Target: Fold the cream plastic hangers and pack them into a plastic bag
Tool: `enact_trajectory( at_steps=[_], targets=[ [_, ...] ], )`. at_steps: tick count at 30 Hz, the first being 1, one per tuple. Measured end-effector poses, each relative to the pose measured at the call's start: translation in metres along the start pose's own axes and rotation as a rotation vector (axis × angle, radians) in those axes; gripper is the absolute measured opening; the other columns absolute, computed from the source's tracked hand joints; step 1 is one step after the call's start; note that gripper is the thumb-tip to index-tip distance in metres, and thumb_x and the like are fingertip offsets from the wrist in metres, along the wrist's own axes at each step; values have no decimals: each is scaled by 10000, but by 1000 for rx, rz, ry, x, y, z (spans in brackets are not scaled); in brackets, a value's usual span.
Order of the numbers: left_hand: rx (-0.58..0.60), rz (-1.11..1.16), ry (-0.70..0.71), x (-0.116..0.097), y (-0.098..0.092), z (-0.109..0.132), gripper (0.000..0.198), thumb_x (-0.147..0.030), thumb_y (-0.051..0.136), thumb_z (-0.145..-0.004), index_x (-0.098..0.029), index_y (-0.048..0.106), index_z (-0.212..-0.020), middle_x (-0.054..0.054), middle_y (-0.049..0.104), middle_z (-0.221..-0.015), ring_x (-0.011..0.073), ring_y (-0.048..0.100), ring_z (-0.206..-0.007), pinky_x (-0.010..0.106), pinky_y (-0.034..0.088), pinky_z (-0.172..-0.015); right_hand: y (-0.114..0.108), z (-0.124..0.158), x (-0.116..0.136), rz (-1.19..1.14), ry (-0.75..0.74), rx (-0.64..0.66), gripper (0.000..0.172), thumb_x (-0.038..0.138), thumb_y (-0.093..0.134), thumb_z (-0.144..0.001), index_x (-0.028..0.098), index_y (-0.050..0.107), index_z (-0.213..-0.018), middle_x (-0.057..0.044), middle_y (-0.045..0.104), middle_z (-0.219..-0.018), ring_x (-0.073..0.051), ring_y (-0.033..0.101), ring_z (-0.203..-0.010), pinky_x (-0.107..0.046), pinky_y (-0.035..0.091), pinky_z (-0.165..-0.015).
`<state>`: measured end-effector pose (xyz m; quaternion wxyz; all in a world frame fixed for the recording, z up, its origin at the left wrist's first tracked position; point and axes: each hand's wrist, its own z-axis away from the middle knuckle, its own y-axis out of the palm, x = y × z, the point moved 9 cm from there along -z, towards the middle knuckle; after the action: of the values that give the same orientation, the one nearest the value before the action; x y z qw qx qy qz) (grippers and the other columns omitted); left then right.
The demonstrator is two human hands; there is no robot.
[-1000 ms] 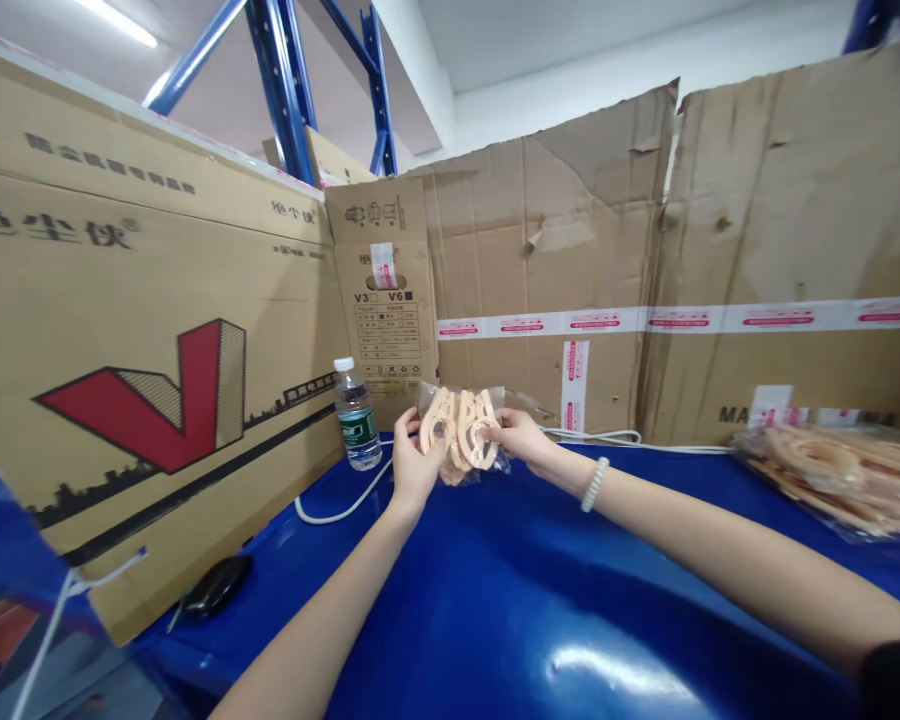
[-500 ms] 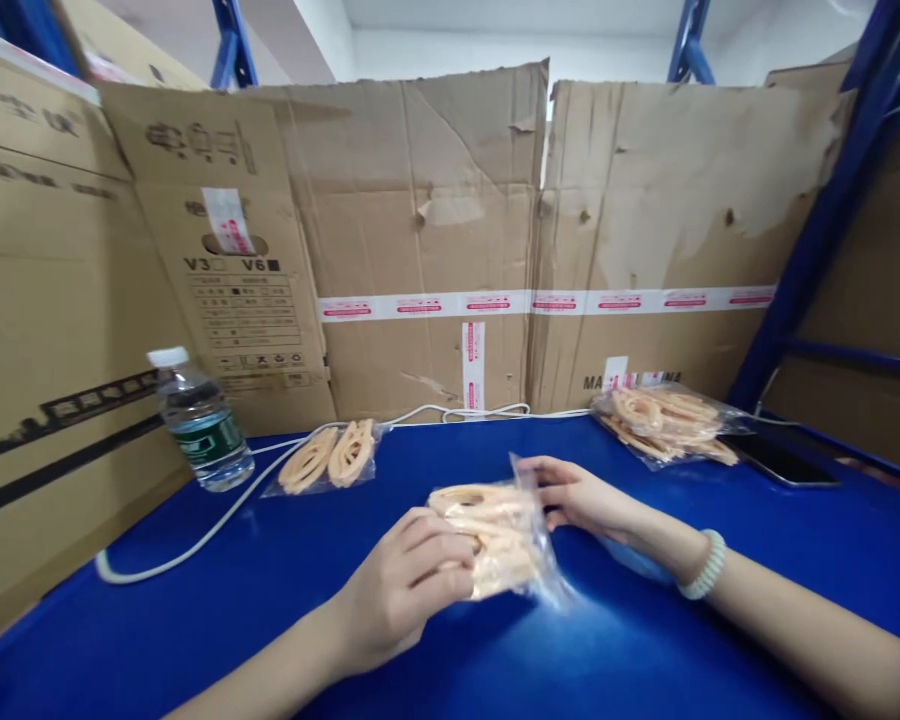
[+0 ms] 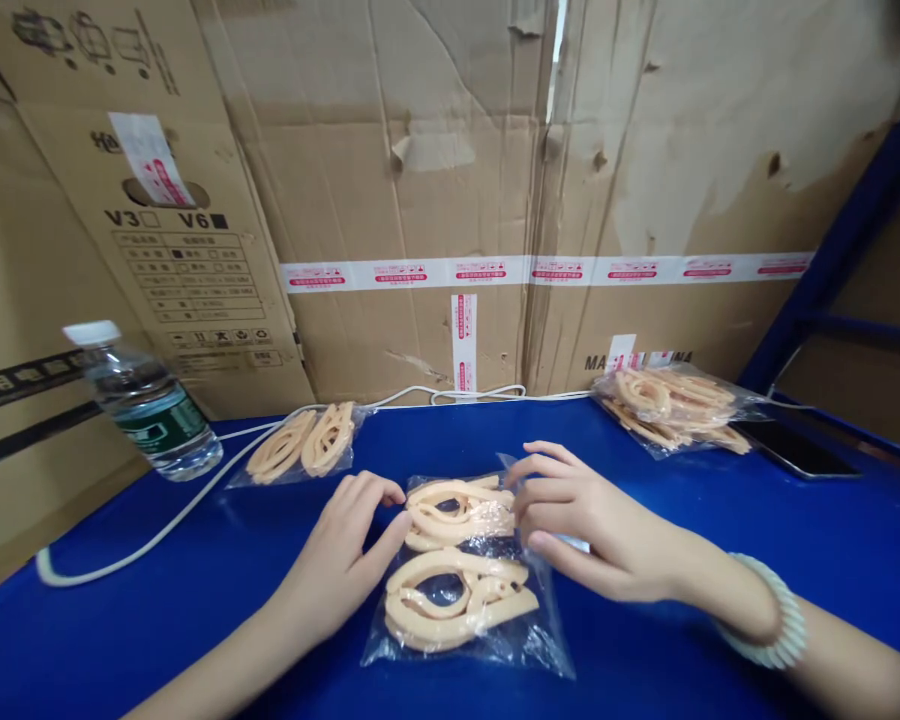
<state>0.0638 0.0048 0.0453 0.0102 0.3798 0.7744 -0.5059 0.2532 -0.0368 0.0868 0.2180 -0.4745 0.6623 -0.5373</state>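
Clear bag of peach clips (image 3: 461,575) flat on blue surface (image 3: 195,600), right in front of person. Left hand (image 3: 341,565) loose, thumb and fingertips just touching bag's left edge, not gripping. Right hand (image 3: 592,525) spread open, fingers resting on bag's upper right edge. Smaller bag (image 3: 300,450) behind-left of it, water bottle (image 3: 146,405) further left. Stack of bags (image 3: 675,400) behind-right of it.

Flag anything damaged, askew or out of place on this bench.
The cardboard wall behind the blue table is creased, torn and punctured, with its surface peeling in patches. The clear bag of beige clips between the left hand and right hand looks intact; nothing spilled.
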Motion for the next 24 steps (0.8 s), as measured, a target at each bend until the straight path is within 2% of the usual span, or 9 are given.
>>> enact_trajectory(
  at_steps=[1, 3, 6, 8, 11, 14, 17, 20, 24],
  targets=[
    [19, -43, -40, 8, 3, 1, 192, -384, 484, -919, -244, 599, -857, 51, 615, -884, 255, 560, -854, 404, 493, -762, 0, 0, -4, 15, 22, 17, 318, 251, 381, -997, 202, 628, -801, -33, 651, -769, -203, 606, -876, -432, 325, -1054],
    [59, -99, -76, 15, 9, 3, 259, -434, 472, -910, -248, 617, -806, 57, 616, -890, 263, 552, -851, 406, 488, -751, 6, 3, -21, 67, 128, 95, 377, 304, 389, -1005, 206, 578, -695, -1, 580, -607, -164, 555, -610, -351, 435, -831],
    [108, -85, -75, 14, 15, 5, 293, -439, 445, -910, -255, 613, -757, 54, 624, -871, 252, 550, -806, 375, 482, -706, 20, 12, -47, 198, 290, 243, 220, 290, 512, -953, 212, 618, -777, -10, 629, -630, -179, 584, -581, -304, 398, -615],
    [121, -39, -67, 11, 17, 5, 288, -431, 447, -905, -257, 605, -738, 49, 631, -854, 245, 556, -782, 366, 481, -703, 26, 15, -55, 222, 321, 261, 97, 241, 568, -906, 217, 660, -922, -38, 697, -774, -208, 646, -685, -301, 409, -618],
    [158, 75, -93, 9, 18, 3, 265, -419, 476, -891, -247, 599, -731, 36, 636, -815, 233, 576, -760, 348, 480, -710, 32, 18, -67, 204, 364, 249, 320, 251, 597, -884, 214, 634, -1199, -88, 717, -983, -251, 683, -823, -319, 461, -675],
    [229, 247, -209, 12, 23, 3, 265, -434, 515, -875, -229, 590, -724, 10, 624, -719, 201, 570, -671, 288, 448, -623, 35, 22, -84, 244, 440, 279, 498, 313, 592, -905, 195, 520, -1383, -135, 691, -1085, -286, 684, -883, -348, 490, -706],
    [253, 541, -381, 11, 30, 7, 300, -483, 567, -849, -207, 574, -730, -7, 603, -647, 164, 541, -600, 249, 415, -565, 34, 25, -93, 268, 459, 291, 506, 341, 576, -925, 205, 501, -1406, -136, 683, -1055, -281, 674, -891, -343, 491, -729],
    [207, 814, -542, 7, 36, 8, 319, -492, 627, -821, -189, 560, -748, -17, 598, -611, 133, 532, -572, 231, 422, -565, 32, 26, -99, 310, 451, 279, 470, 304, 555, -936, 227, 510, -1397, -125, 661, -1004, -279, 652, -885, -349, 479, -735],
    [100, 835, -548, 0, 29, -16, 292, -427, 723, -746, -176, 576, -771, -32, 587, -621, 109, 524, -577, 211, 422, -564, 29, 31, -114, 386, 504, 254, 440, 285, 514, -956, 239, 513, -1394, -146, 613, -1043, -312, 613, -932, -391, 469, -744]
  ],
)
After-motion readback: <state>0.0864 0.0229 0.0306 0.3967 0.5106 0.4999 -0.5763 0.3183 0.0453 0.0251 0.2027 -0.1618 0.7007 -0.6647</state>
